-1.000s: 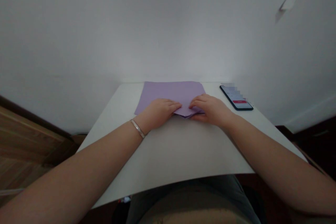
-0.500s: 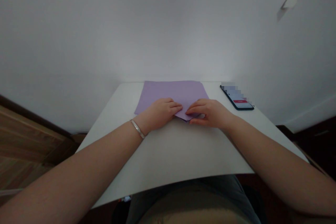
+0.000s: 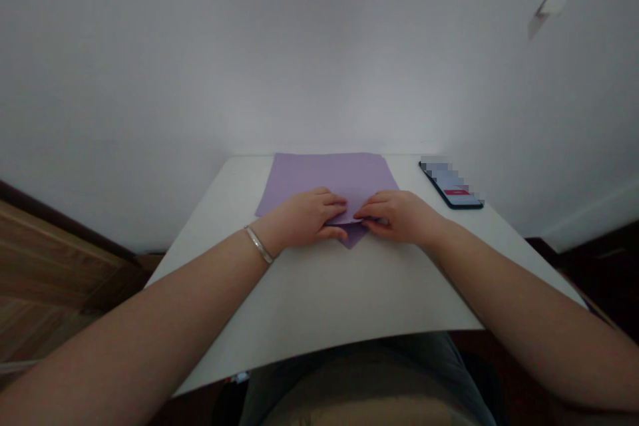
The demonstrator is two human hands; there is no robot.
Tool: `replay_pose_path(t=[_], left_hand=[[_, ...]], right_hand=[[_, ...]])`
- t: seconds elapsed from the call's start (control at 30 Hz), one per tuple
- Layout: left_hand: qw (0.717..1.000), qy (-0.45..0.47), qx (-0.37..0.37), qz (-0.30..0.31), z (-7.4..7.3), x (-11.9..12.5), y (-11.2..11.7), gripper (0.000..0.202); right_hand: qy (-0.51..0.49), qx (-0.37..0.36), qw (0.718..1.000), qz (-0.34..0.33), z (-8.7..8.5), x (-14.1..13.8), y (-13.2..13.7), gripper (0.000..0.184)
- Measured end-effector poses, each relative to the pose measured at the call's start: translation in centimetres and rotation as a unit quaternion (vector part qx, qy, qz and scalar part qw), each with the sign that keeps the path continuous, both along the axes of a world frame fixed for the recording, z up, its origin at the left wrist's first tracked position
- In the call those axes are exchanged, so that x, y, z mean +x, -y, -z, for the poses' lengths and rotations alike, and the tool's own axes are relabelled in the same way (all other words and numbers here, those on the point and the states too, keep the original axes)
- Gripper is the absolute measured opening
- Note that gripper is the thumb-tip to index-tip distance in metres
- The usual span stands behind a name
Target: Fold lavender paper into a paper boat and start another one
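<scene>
Purple paper [image 3: 329, 170] lies flat toward the back of the table, its right edge looking like more than one layer. On its near side is a smaller folded purple paper [image 3: 351, 235], with a pointed corner toward me. My left hand [image 3: 310, 218] grips this folded piece from the left, fingers on top and thumb at the near edge. From the right, my right hand [image 3: 399, 214] pinches the same piece between fingertips and thumb. A pale fold edge runs between the two hands. The rest of the folded piece is hidden under my fingers.
A phone [image 3: 452, 185] with a lit screen lies at the table's right edge. The white table [image 3: 339, 299] stands against a pale wall [image 3: 319, 53]. Wooden furniture [image 3: 54, 266] is at the left. A silver bracelet [image 3: 259, 244] circles my left wrist.
A pointed corner of the folded paper now sticks out lower toward me, below a raised flap. My left thumb has come out to the near edge. Both hands have otherwise barely shifted.
</scene>
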State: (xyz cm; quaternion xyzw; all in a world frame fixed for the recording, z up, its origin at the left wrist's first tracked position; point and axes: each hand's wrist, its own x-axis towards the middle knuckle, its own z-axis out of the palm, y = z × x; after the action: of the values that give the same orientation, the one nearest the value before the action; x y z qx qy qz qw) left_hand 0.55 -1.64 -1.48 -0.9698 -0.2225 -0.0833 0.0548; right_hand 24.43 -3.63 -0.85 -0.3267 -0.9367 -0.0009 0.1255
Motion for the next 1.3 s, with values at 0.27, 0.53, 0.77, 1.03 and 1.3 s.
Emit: replay_pose_path(t=[0.27,0.53,0.77,1.03,1.3], left_hand=[[0.997,-0.026,0.035,-0.060,-0.3,0.3,0.1,0.026],[0.993,-0.017,0.019,-0.118,-0.3,0.2,0.0,0.027],[0.983,0.037,-0.041,-0.176,0.5,-0.3,-1.1,0.028],[0.971,0.083,-0.108,-0.194,0.3,-0.3,-0.9,0.032],[0.966,0.079,-0.156,-0.192,0.3,-0.3,-0.9,0.028]], right_hand=[[0.039,0.033,0.997,0.065,-0.1,-0.2,0.1,0.021],[0.057,0.014,0.990,0.129,-0.5,-0.2,0.1,0.019],[0.008,-0.067,0.976,0.205,-0.1,0.5,-0.6,0.022],[0.001,-0.064,0.981,0.185,0.1,1.1,-0.9,0.021],[-0.103,-0.114,0.978,0.141,0.7,0.6,-0.9,0.018]])
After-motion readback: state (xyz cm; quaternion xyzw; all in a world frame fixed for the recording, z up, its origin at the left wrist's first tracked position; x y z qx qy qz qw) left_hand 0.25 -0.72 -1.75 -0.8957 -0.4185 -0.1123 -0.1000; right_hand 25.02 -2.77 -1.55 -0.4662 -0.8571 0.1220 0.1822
